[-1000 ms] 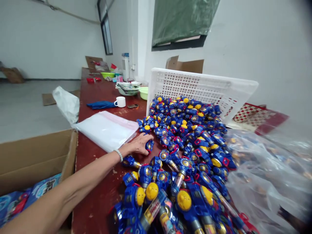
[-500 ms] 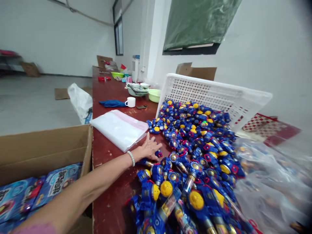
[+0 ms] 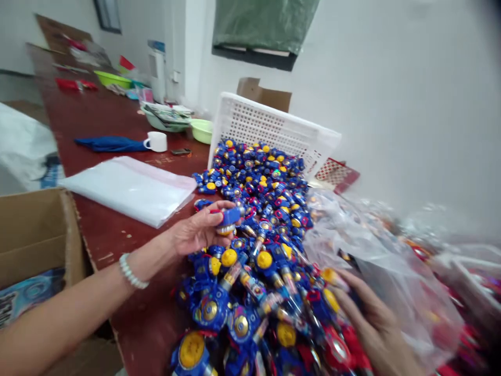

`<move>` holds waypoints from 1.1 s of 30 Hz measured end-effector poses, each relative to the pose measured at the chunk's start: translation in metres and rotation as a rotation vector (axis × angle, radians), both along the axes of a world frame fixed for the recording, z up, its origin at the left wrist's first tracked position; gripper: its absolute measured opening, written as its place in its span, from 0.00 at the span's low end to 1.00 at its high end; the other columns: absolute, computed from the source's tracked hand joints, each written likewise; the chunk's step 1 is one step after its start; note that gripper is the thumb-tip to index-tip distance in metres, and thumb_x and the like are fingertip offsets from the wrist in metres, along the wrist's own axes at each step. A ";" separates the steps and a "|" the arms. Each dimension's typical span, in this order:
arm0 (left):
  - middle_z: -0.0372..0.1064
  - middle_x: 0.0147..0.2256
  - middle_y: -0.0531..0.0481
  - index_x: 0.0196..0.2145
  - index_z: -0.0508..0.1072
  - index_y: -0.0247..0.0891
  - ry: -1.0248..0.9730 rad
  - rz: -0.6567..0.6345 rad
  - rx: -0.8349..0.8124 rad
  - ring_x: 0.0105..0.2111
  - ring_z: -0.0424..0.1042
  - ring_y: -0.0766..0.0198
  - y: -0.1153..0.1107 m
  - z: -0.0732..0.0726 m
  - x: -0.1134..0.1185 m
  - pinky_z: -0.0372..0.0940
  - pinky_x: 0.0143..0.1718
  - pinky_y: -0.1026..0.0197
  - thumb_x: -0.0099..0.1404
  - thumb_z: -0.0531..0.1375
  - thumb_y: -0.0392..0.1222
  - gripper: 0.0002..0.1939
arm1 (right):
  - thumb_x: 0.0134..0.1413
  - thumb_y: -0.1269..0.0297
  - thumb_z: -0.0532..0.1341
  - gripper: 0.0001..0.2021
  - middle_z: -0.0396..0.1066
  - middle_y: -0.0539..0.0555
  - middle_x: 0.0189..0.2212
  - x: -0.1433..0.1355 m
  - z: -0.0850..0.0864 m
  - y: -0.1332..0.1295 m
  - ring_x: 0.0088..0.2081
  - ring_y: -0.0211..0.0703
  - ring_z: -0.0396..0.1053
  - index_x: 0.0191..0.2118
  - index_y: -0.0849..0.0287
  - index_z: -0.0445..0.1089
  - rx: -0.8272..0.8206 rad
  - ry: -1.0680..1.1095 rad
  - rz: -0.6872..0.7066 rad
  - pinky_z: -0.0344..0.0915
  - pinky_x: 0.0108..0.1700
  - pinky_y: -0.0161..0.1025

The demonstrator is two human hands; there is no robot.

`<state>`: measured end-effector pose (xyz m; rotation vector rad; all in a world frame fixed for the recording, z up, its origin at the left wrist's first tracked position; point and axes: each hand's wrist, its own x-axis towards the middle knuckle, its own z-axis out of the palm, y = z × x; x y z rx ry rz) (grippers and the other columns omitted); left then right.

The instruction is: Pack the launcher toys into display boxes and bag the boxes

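Between the fingers and thumb of my left hand (image 3: 198, 230) is a small blue plastic toy (image 3: 229, 216) with a yellow part underneath, raised just above a big heap of similar toys (image 3: 258, 261). Those have yellow or gold discs, and many carry clear tubes with coloured contents. My right hand (image 3: 368, 318), blurred, reaches over the heap's right side with thumb and fingers closed around something small and yellowish. Motion blur hides what kind of thing it is. Red toys (image 3: 338, 350) lie beneath that hand.
A tipped white perforated basket (image 3: 274, 122) backs the heap. Left of it lie clear plastic bags (image 3: 133, 185), a white mug (image 3: 156, 141) and a blue folded umbrella (image 3: 111, 144). An open carton (image 3: 35, 224) stands at the table's left edge; clear plastic sheeting (image 3: 376, 250) covers goods at right.
My left hand has lifted from the table beside the heap and now holds a blue toy. My right hand has come into view at the lower right. The view has swung right.
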<state>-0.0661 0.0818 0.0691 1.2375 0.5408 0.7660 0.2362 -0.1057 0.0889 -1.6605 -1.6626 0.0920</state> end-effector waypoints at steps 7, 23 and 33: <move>0.66 0.27 0.54 0.50 0.62 0.44 -0.019 -0.191 -0.349 0.19 0.65 0.68 -0.083 0.005 0.024 0.61 0.17 0.67 0.54 0.62 0.44 0.26 | 0.63 0.62 0.55 0.10 0.71 0.51 0.39 -0.082 -0.001 0.010 0.39 0.41 0.69 0.49 0.53 0.65 -0.141 0.001 0.239 0.65 0.40 0.35; 0.71 0.28 0.48 0.33 0.72 0.33 0.026 -0.202 -0.458 0.24 0.68 0.66 -0.083 0.002 0.023 0.61 0.25 0.66 0.41 0.69 0.39 0.19 | 0.63 0.66 0.56 0.11 0.69 0.57 0.39 -0.082 -0.005 -0.002 0.39 0.45 0.68 0.50 0.60 0.64 -0.023 -0.282 0.341 0.67 0.39 0.40; 0.71 0.29 0.49 0.32 0.73 0.33 0.079 -0.227 -0.345 0.26 0.68 0.66 -0.080 -0.002 0.024 0.61 0.28 0.65 0.43 0.68 0.40 0.17 | 0.63 0.65 0.55 0.11 0.69 0.57 0.37 -0.081 -0.010 -0.011 0.36 0.44 0.68 0.49 0.61 0.65 -0.100 -0.193 0.380 0.66 0.36 0.38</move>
